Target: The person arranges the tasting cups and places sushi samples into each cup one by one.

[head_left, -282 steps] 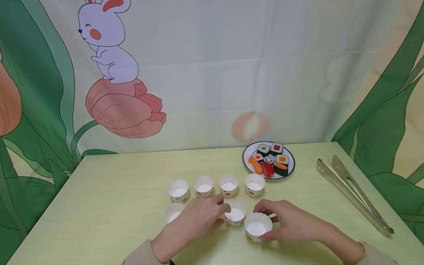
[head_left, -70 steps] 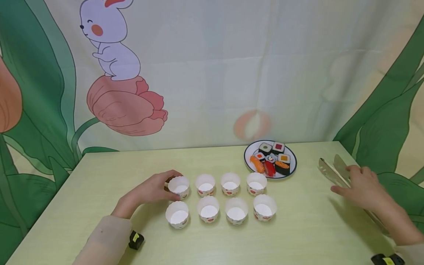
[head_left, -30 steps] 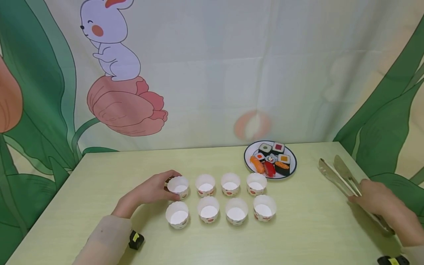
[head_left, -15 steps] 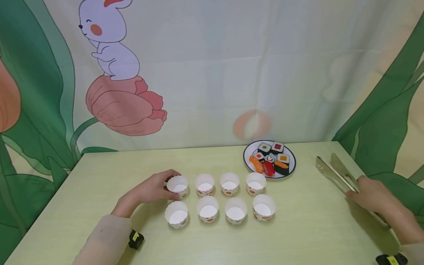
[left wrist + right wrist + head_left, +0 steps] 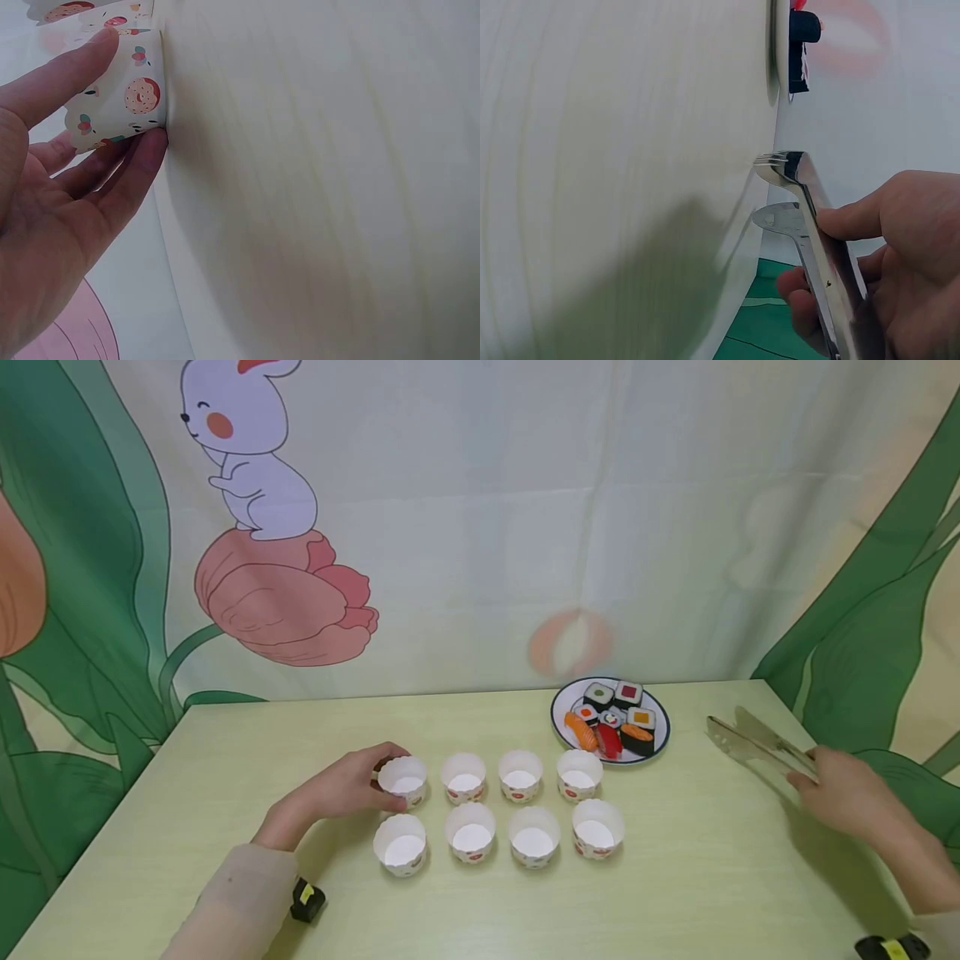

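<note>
- Tongs point(image 5: 750, 742), in the head view, sit in my right hand's point(image 5: 862, 797) grip, right of the plate point(image 5: 662, 724); my left hand point(image 5: 352, 787) holds the back row's leftmost cup point(image 5: 403, 781).
- Left wrist view: thumb and fingers hold opposite sides; a light touch should avoid denting it.
- Right wrist view: I grip both arms, tips apart; an even, gentle squeeze should keep them aligned.

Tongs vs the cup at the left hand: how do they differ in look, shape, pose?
Look: the tongs are shiny and metallic; the cup is white, with a colorful print outside.
Shape: the tongs are long, with two arms; the cup is short, round and open-topped.
Pose: the tongs' ends are spread apart; the cup stands upright.
Shared: each is held by one hand.
</note>
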The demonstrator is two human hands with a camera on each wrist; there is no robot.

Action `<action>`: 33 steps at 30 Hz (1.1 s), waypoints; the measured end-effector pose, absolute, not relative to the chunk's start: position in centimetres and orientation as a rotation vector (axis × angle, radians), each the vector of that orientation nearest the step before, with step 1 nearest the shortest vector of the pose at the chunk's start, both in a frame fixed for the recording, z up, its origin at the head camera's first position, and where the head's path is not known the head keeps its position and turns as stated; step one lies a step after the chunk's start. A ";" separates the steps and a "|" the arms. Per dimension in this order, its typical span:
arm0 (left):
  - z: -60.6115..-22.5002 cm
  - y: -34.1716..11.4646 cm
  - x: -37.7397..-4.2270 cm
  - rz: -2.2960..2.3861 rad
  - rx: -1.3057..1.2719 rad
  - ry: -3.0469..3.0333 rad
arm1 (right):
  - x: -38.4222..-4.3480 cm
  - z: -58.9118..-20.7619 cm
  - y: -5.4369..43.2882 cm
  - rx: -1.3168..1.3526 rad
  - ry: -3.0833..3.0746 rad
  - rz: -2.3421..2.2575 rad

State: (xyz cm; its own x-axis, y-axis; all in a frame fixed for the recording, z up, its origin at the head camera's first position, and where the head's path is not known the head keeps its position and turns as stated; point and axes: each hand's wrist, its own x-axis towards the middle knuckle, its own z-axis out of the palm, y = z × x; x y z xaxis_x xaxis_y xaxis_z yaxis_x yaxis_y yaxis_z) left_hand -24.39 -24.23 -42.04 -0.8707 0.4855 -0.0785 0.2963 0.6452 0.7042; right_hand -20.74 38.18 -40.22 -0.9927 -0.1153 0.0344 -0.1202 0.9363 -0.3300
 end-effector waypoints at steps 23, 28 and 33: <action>-41.9 -24.2 -24.4 1.036 0.616 2.598 | -20.2 -38.3 35.1 0.167 -2.976 0.533; -41.9 -24.2 -24.4 1.040 0.607 2.593 | -19.8 -38.0 34.5 0.200 -2.967 0.543; -41.9 -24.1 -24.4 1.035 0.601 2.592 | -19.5 -37.7 33.9 0.211 -2.958 0.559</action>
State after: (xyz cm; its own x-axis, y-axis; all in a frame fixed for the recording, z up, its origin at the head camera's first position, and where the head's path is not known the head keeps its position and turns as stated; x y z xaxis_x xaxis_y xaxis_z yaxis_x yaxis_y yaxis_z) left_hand -24.38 -24.15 -41.85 -0.8721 0.4773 -0.1074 0.2721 0.6557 0.7043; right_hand -19.49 33.85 -37.72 -0.9826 -0.1133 0.1472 -0.1592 0.9219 -0.3533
